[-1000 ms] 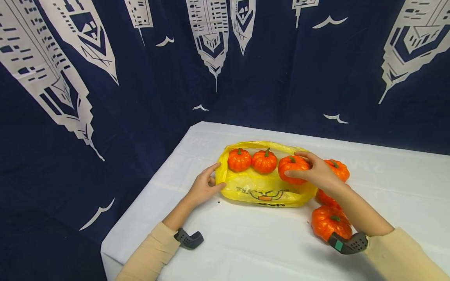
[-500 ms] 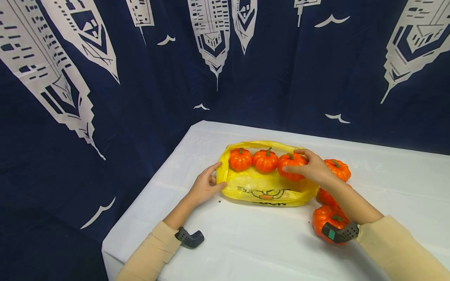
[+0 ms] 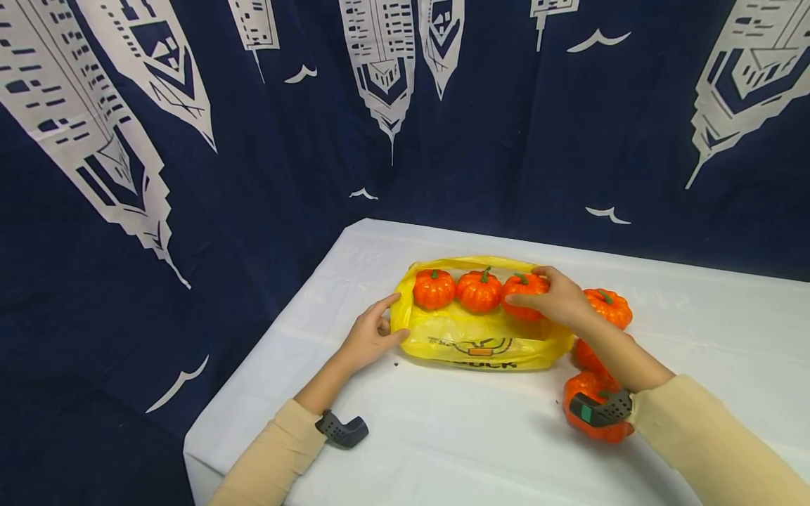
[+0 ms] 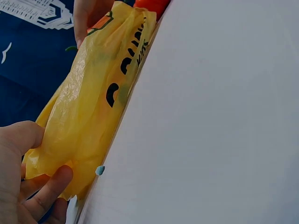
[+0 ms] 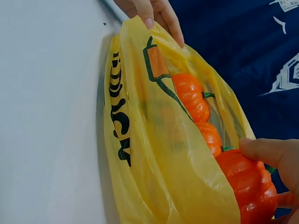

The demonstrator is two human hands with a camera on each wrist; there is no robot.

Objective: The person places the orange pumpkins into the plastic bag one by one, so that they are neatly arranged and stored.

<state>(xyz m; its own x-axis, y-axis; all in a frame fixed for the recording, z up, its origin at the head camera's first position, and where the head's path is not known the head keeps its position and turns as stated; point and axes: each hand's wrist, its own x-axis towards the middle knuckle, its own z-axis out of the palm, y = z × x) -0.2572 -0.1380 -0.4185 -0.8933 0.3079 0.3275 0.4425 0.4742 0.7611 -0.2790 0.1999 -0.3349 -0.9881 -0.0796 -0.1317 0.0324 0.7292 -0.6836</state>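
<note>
Right hand (image 3: 560,299): thumb and fingers curled round the gripped pumpkin (image 3: 522,285), right end of the yellow bag (image 3: 452,327); can't tell if it touches bottom. Left hand (image 3: 367,337): thumb and fingers spread wide but bent round the bag's left end, holding it. Left pumpkin (image 3: 434,289) and middle pumpkin (image 3: 479,292) sit inside, stems showing. Outside, right of bag on white worktop (image 3: 443,429): far pumpkin (image 3: 611,309), partly hidden pumpkin (image 3: 588,357), near pumpkin (image 3: 588,386) under the wrist.

Three pumpkins (image 3: 479,294) inside the bag (image 3: 443,350), three loose pumpkins (image 3: 610,308) to its right
</note>
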